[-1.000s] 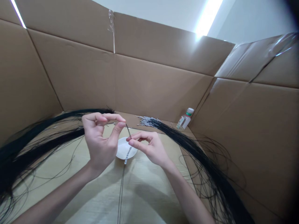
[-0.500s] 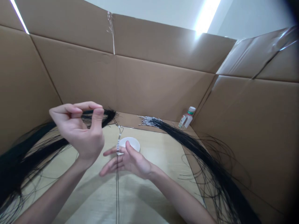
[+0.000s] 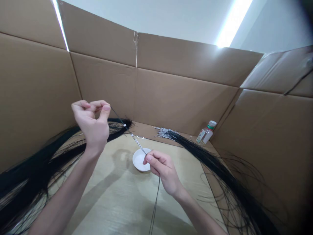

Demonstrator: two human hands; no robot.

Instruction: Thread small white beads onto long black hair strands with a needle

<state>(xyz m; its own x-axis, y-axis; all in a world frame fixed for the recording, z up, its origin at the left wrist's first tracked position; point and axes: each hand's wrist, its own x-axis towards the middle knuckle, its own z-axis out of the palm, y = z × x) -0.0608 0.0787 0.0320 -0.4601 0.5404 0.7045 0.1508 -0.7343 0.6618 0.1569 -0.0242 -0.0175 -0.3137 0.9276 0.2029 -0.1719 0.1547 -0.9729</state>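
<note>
A dark cord strung with small white beads [image 3: 137, 142] runs taut on a slant between my two hands. My left hand [image 3: 94, 122], raised at the upper left, pinches the cord's upper end between thumb and fingertips. Lower and to the right, my right hand [image 3: 162, 168] is closed on the doubled cord just below the beads. From it the loose cord strands [image 3: 154, 209] hang down toward the table's near side. Under the beads and partly behind my right fingers stands a small white bowl [image 3: 139, 162]; what it holds I cannot make out.
Bundles of black cords [image 3: 70, 137] lie along the left. Another black cord bundle [image 3: 207, 158], its far end covered in beads [image 3: 166, 133], stretches along the right. A clear bottle [image 3: 206, 132] stands in the back right corner. Cardboard walls [image 3: 181, 98] enclose the pale table [image 3: 107, 195].
My right hand, open beside the hanging cord before, has closed on it. The beaded cord has swung from hanging upright to a taut slant between both hands. The view has shifted slightly.
</note>
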